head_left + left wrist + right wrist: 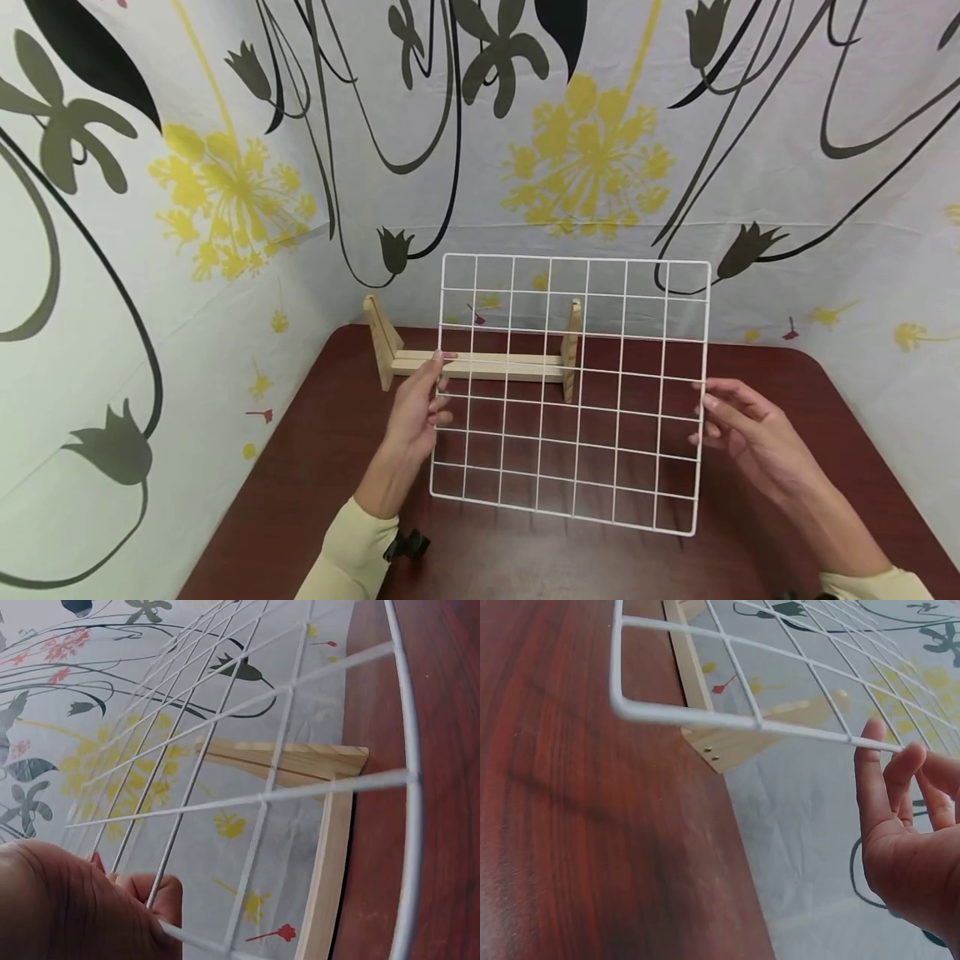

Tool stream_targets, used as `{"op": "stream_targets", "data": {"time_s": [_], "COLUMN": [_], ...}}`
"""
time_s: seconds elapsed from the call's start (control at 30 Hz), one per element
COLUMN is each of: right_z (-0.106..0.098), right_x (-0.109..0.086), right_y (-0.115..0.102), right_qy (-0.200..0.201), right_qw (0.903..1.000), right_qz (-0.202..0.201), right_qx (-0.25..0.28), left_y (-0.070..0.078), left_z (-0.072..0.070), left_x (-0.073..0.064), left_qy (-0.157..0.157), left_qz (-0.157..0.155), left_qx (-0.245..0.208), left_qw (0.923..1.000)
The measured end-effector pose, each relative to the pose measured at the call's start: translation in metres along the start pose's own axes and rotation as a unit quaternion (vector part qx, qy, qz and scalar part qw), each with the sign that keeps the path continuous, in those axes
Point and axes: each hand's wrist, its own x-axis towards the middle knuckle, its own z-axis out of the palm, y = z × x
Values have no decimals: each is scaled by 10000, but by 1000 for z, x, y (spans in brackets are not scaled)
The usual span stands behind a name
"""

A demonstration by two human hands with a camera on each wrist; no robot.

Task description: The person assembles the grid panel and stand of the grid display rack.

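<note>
A white wire grid panel (564, 408) is held up above the table, tilted, by its two side edges. My left hand (416, 408) pinches the left edge between thumb and fingers. On the opposite edge, the thumb and fingers of my right hand (757, 433) pinch the wire. In the right wrist view the fingertips of that hand (911, 817) meet the rim wire near a crossing. Behind the panel stands a wooden rack (480, 367) with two upright end pieces joined by slats; part of it shows through the mesh.
The dark red-brown table (315, 467) carries the rack near its back edge. Floral-printed cloth (360, 167) hangs behind the table and along both sides. A small black object (407, 545) sits at the left sleeve's cuff.
</note>
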Motion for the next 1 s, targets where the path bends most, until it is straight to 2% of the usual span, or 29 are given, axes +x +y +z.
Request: {"op": "stream_targets", "data": {"time_s": [0.13, 0.3, 0.4, 0.47, 0.53, 0.67, 0.83, 1.0], "right_z": [8, 18, 24, 30, 36, 52, 73, 84], "right_x": [1, 0, 0, 0, 1, 2, 3, 4], "right_y": [-3, -7, -8, -8, -8, -9, -15, -14], "right_qy": [204, 452, 705, 1069, 1554, 2573, 3144, 3583], "right_qw": [9991, 9946, 9902, 9826, 9683, 9265, 8907, 8415], "right_qz": [-316, -834, -1093, -1252, -1428, -1509, -1703, -1862], "right_qx": [-192, -417, -517, -863, -1337, -2295, -2806, -3589], "left_y": [4, 8, 7, 6, 5, 3, -1, -6], "left_z": [4, 8, 10, 11, 13, 16, 17, 17], "left_x": [-3, -6, -6, -6, -5, -2, 3, 6], "left_qy": [219, 263, 294, 337, 371, 418, 416, 377], "left_qz": [228, 584, 823, 997, 1148, 1398, 1657, 1847], "left_qx": [-50, -117, -243, -333, -392, -434, -546, -605], "left_qw": [9995, 9979, 9959, 9939, 9919, 9884, 9838, 9802]}}
